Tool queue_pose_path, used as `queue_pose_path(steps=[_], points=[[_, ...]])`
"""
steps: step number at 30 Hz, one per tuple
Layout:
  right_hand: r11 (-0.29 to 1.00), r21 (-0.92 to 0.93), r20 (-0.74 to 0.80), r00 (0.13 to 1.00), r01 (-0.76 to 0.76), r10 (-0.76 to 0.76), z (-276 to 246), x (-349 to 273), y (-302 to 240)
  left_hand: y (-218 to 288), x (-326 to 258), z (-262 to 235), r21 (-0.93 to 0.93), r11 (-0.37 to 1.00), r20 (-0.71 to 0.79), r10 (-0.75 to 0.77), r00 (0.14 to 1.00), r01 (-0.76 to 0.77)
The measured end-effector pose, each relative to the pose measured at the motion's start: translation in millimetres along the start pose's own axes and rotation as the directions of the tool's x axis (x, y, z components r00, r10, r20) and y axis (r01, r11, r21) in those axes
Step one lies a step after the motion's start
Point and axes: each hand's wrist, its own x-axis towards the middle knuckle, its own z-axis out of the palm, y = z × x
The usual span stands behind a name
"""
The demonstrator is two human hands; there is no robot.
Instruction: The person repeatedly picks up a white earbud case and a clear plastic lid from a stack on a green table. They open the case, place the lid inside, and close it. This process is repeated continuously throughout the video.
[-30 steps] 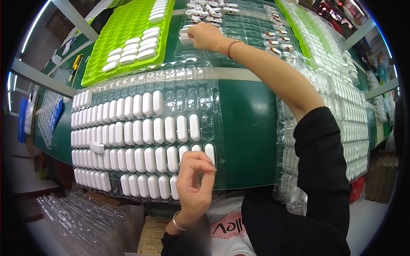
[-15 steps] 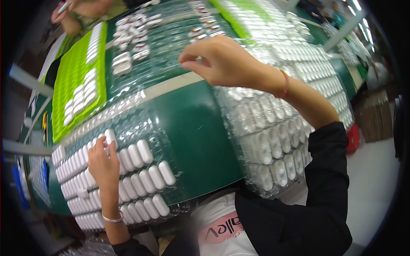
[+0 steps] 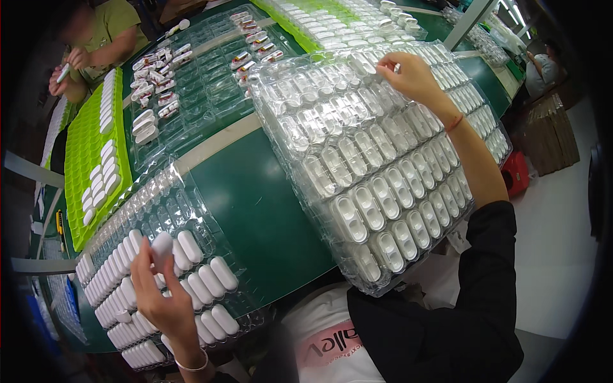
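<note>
At the lower left, my left hand [image 3: 163,295] pinches a white oval case [image 3: 162,246] between thumb and fingers. It is lifted just above a transparent blister tray [image 3: 217,246] holding rows of similar white cases [image 3: 203,285]. On the far right, my right hand [image 3: 414,78] is closed in a pinch over the back part of a stack of transparent trays [image 3: 305,203]. A small white bit shows at its fingers, too small to name. Rows of open white shells [image 3: 384,195] with hollow insides lie in this stack, under and nearer than the hand.
A bright green tray [image 3: 78,167] with white cases lies at the left. Beyond the middle stands another transparent tray [image 3: 211,86] with piled white parts and red-marked pieces. A co-worker [image 3: 105,45] sits at the far left. A red object [image 3: 514,173] is beside the table at right.
My right hand has moved right, from the middle to over the tray stack. My left hand has come nearer and now lifts a white case. The whole view has shifted slightly.
</note>
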Motion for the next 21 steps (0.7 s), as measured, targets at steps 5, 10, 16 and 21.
queue_pose_path(steps=[5, 10, 16, 21], points=[[0.986, -0.163, 0.104, 0.993, -0.03, 0.048, 25, 48, -15, 40, -28, 1, -0.177, 0.984, 0.009, 0.02, 1.0, -0.018], [0.996, -0.067, 0.022, 0.998, 0.06, -0.058, 18, 62, -3, 53, -54, 12, -0.578, 0.776, 0.137, -0.212, 0.968, 0.251], [0.686, 0.728, 0.201, 0.96, -0.011, -0.197, 20, -2, -120, 69, -67, 29, -0.802, 0.3, 0.428, -0.316, 0.847, 0.517], [0.416, 0.88, 0.404, 0.819, -0.228, -0.406, 26, -56, -192, 75, -64, 39, -0.837, 0.088, 0.497, -0.288, 0.818, 0.54]])
